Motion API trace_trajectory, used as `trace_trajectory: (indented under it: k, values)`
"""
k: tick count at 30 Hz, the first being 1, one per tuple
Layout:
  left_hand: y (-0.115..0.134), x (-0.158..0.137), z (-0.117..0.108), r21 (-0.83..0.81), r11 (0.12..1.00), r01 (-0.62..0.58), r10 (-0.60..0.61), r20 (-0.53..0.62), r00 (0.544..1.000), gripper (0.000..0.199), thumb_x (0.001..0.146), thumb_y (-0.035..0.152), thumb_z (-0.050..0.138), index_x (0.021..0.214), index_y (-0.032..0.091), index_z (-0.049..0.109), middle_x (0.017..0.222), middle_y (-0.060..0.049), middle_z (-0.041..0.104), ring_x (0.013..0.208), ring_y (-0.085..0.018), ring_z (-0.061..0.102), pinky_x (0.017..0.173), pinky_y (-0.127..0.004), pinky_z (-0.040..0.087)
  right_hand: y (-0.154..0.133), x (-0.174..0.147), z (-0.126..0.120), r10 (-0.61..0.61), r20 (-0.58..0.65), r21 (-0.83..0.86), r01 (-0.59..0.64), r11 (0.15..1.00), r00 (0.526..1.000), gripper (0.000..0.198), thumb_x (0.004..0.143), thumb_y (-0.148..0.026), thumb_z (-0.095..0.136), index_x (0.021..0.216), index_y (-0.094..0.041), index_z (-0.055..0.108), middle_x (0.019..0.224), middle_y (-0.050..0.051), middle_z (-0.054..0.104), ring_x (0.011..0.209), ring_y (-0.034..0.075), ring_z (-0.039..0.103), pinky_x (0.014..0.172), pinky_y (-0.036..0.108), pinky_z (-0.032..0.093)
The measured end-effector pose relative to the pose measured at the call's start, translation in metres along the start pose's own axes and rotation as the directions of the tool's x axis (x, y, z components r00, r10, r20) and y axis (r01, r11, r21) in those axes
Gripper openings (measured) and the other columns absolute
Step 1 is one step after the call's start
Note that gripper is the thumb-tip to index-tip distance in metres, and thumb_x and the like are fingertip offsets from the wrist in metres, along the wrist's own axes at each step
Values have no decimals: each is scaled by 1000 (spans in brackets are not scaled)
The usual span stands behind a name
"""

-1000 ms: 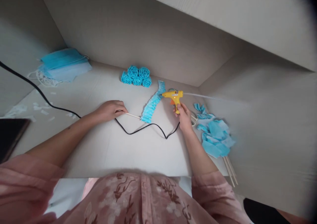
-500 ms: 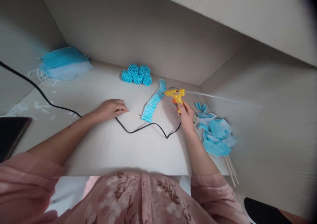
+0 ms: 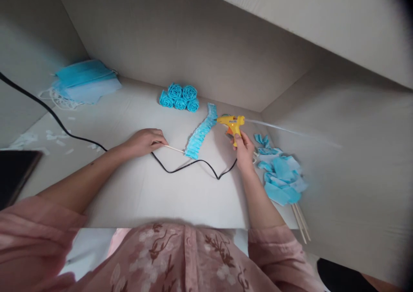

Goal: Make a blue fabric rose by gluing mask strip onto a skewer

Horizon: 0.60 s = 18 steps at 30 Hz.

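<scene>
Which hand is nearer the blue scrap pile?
Right. The right hand, holding the glue gun, is left of the blue scrap pile; the left hand is farther left, past the ruffled strip.

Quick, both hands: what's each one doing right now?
Left hand: closed, holding the thin stick.
Right hand: closed around the handle of the yellow glue gun.

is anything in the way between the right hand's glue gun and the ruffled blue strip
Nothing visible is: the yellow glue gun in the right hand has its nozzle right at the edge of the ruffled blue strip. The black cord runs past the strip's near end, not between them.
</scene>
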<state>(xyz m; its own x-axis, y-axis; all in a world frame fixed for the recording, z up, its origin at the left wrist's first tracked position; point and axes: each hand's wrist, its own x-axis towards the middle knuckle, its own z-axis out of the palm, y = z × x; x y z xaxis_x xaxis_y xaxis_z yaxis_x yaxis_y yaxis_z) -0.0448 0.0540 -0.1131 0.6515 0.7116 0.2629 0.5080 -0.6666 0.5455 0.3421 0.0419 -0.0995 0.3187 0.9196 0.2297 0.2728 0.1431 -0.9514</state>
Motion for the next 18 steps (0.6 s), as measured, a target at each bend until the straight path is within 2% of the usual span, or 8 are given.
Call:
trace_trajectory:
  k: [7,11,15,18]
  values:
    - [1,0,-1,15,1000,-5,5,11,1000,30,99,34,49,95,21,77,93,-5,72,83,-16,65,74,-25,45,3,1,5,-47,72,-73,52,996,996,50,86,-55,60,120,-20,70,68,-2,59,54,13,42,52,26,35]
    - [0,0,0,9,1000,1,-1,5,1000,29,98,33,50,95,21,76,94,-5,72,82,-16,66,73,-25,44,10,6,4,-37,120,-136,54,989,992,50,87,-53,60,123,-20,71,70,-1,62,59,14,49,56,26,38]
    - [0,0,0,10,1000,-3,3,5,1000,28,97,33,51,94,21,76,92,-5,72,80,-16,65,72,-25,44,10,8,-1,-23,71,-124,32,992,997,50,85,-53,62,120,-20,72,73,0,63,65,15,54,58,25,41]
    - [2,0,-1,13,1000,-6,6,3,1000,29,98,33,51,95,21,77,92,-5,72,81,-16,65,72,-25,44,7,6,-2,-38,22,-54,39,998,999,50,85,-53,63,121,-19,72,73,0,63,63,14,52,55,25,39]
